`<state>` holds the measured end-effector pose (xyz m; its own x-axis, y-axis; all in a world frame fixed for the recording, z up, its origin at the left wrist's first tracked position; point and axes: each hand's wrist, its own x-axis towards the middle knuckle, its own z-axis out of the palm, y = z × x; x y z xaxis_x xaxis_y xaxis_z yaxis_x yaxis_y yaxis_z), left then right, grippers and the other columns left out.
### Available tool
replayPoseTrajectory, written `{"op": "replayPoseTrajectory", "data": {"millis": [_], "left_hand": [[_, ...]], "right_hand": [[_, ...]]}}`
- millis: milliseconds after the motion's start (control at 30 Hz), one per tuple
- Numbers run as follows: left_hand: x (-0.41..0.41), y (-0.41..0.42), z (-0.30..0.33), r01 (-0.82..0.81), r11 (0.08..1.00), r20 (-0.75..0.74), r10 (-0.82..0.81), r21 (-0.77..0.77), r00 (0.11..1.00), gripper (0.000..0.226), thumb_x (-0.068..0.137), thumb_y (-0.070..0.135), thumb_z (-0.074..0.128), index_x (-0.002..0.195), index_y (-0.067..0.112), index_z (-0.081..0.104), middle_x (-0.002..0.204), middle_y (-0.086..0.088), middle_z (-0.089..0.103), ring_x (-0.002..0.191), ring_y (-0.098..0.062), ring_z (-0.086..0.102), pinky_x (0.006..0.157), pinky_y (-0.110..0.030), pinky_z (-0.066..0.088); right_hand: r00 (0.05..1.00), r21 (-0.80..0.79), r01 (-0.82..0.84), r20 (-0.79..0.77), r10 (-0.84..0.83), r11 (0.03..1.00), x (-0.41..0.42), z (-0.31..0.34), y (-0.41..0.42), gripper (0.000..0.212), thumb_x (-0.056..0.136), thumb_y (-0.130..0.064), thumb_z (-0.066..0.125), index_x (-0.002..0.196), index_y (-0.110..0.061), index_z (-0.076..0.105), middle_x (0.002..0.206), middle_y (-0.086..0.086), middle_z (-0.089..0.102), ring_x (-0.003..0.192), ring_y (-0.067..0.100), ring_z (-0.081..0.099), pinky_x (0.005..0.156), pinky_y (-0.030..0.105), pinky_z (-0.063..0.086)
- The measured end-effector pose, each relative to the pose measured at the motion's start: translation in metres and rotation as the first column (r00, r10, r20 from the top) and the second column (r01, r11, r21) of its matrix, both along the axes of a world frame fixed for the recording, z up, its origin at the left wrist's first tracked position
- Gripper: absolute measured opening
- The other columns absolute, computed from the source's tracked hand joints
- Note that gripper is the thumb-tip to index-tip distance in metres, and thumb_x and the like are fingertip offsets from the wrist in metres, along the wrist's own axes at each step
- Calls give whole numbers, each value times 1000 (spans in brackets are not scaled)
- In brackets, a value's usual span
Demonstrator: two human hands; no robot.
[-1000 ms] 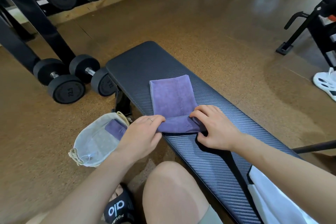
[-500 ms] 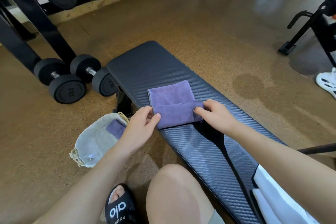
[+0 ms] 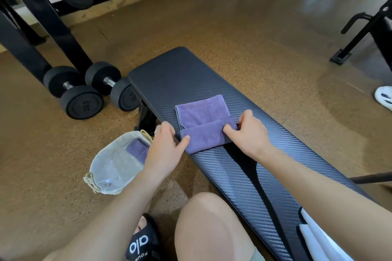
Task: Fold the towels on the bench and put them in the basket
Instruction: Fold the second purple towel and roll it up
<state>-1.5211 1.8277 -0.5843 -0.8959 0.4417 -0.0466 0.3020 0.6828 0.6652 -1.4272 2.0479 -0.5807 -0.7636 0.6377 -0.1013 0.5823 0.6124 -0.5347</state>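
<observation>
The left hand (image 3: 165,146) pinches the near left corner of the soft purple terry towel (image 3: 203,123), thumb on top, while the right hand (image 3: 248,133) curls its fingers round the right end of the same doubled-over flap, likely to keep both edges square as the fold goes down. The towel lies on the black carbon-weave padded desk (image 3: 244,176). The pale fabric basket (image 3: 114,167) sits on the floor just beside it, within easy reach, already holding a folded purple towel (image 3: 136,148).
</observation>
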Motion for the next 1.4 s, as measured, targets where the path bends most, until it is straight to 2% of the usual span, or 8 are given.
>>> {"op": "replayPoseTrajectory", "data": {"millis": [100,200,400,533,800,967,1200,1400], "left_hand": [[-1,4,5,216,959,-427,-276,-184,861,23,87,18,68,105,15,54,108,-6,52,88,-28,54,73,-42,46],[-1,13,4,456,823,-498,-568,-339,655,14,85,11,57,99,12,59,109,-8,57,96,-33,56,83,-42,46],[10,0,7,455,831,-358,-551,-320,754,43,81,35,62,120,17,62,136,-2,59,126,-21,54,108,-35,42],[12,1,6,445,806,-351,-577,-390,738,57,66,14,70,122,9,63,133,-10,63,123,-28,58,106,-36,41],[17,-2,19,412,847,-337,-517,-336,787,26,74,19,43,98,14,51,94,-5,65,90,-31,60,77,-37,46],[12,-15,33,412,877,-214,-464,-247,859,16,82,23,49,95,24,40,77,4,56,72,-26,57,61,-44,47],[-4,-14,23,193,973,48,-200,129,979,13,94,14,47,102,24,45,77,-3,58,74,-19,55,70,-45,44],[-11,-1,10,-112,981,226,75,156,971,13,101,27,42,97,22,54,86,-10,66,79,-25,64,74,-52,51]], "right_hand": [[969,162,-120,-193,151,979,1,0,-2,28,82,-31,65,89,-15,42,90,-1,47,81,24,45,65,40,39],[842,518,-386,-141,521,763,0,-3,-1,9,82,-11,54,91,-13,55,94,4,51,86,30,48,73,43,42],[742,471,-593,4,670,653,12,1,10,27,82,-22,52,106,-15,61,107,-1,59,102,25,56,92,41,43],[712,431,-666,124,691,609,21,7,14,52,74,-30,56,124,-16,57,125,-2,55,115,22,52,99,39,40],[718,427,-654,89,691,624,18,12,15,39,76,-30,54,114,-20,58,107,-6,60,97,20,57,90,38,42],[797,145,-578,-109,594,803,16,22,13,27,77,-36,53,101,-26,56,84,-12,62,75,13,56,75,38,47],[947,-234,-296,-197,253,926,-7,18,10,10,91,-39,59,100,-36,61,96,-16,68,90,0,61,76,25,47],[987,-206,-150,-90,134,967,-39,10,-2,28,98,-52,52,94,-24,56,81,-10,61,77,9,55,61,29,39]]}}
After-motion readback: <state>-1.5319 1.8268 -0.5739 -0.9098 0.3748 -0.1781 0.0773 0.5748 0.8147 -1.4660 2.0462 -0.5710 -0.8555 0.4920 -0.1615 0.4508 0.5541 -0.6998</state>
